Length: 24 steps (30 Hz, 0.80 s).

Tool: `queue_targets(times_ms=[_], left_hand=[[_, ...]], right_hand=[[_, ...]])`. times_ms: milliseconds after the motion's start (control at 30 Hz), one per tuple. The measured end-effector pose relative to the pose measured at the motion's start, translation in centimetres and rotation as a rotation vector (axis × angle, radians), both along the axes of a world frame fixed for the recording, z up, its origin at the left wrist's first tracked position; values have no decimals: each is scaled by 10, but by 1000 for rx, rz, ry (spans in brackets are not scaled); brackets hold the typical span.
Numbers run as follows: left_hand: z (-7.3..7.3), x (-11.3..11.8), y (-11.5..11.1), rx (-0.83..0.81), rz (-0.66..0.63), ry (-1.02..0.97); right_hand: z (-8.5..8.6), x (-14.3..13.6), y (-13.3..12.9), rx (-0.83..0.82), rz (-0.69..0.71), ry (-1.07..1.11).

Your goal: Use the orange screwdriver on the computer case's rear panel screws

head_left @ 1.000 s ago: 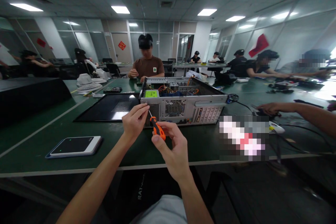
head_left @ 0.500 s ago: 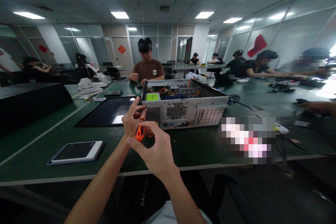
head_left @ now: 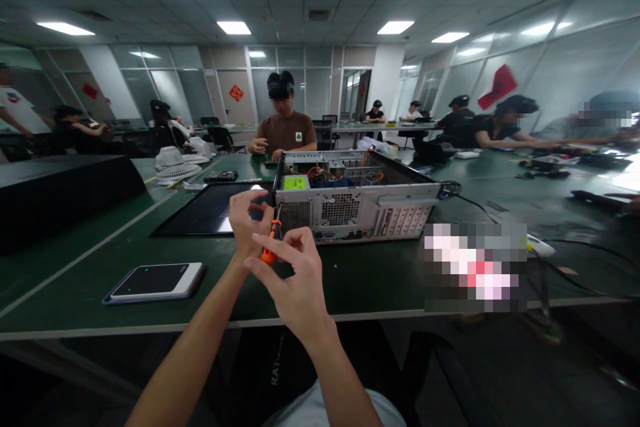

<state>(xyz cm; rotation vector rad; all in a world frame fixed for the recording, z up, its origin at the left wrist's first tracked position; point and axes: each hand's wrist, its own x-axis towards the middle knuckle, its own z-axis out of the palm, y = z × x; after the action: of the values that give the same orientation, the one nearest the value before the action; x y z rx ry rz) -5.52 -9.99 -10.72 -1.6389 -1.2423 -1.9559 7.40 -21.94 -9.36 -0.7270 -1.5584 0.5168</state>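
Note:
An orange-and-black screwdriver (head_left: 271, 242) points up and forward, its shaft reaching the upper left corner of the computer case (head_left: 370, 210). Around its handle, the thumb and fingers of my right hand (head_left: 295, 273) are closed. My left hand (head_left: 247, 220) is just left of the screwdriver, its fingers curved with a gap between fingertips and thumb; nothing shows in them. Lying on its side, the case has its rear panel toward me and its top side uncovered, showing cables and a power supply with a green label (head_left: 295, 183). Whether the screwdriver tip sits in a screw is too small to tell.
A black side panel (head_left: 200, 210) lies left of the case. Nearer is a white-and-black flat device (head_left: 155, 281). A large black box (head_left: 65, 193) and a white fan (head_left: 175, 167) stand farther left. Cables (head_left: 575, 267) lie right. A person (head_left: 286, 133) sits opposite.
My left hand's fingers have come away from the screwdriver shaft and curled back leftward. My right hand still holds the handle, its fingers shifted. The view has turned slightly.

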Motion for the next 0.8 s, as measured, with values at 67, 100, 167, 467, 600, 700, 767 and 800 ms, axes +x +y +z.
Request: queue_targets(times_ms=[67,100,167,467,600,700,767,800], left_hand=[[12,-2,4,-33,71,-2],[20,-3,9,-65,76,4],[38,-4,22,-144,30,70],[99,5,102,-775,-323,365],[104,21,113,-849,-324,488],[106,30,114,-960,-223,684],[106,33,113,-1044,-174,818],[106,34,112,-1072,-155,869]], right_hand=[[-3,-1,2,59,-7,24],[-4,0,2,79,-4,29],[-4,2,3,97,5,27],[1,16,2,203,73,-40],[-5,13,7,204,33,1],[-10,13,9,189,-17,-14],[-11,14,8,189,-23,-10],[-11,15,7,192,-13,-8]])
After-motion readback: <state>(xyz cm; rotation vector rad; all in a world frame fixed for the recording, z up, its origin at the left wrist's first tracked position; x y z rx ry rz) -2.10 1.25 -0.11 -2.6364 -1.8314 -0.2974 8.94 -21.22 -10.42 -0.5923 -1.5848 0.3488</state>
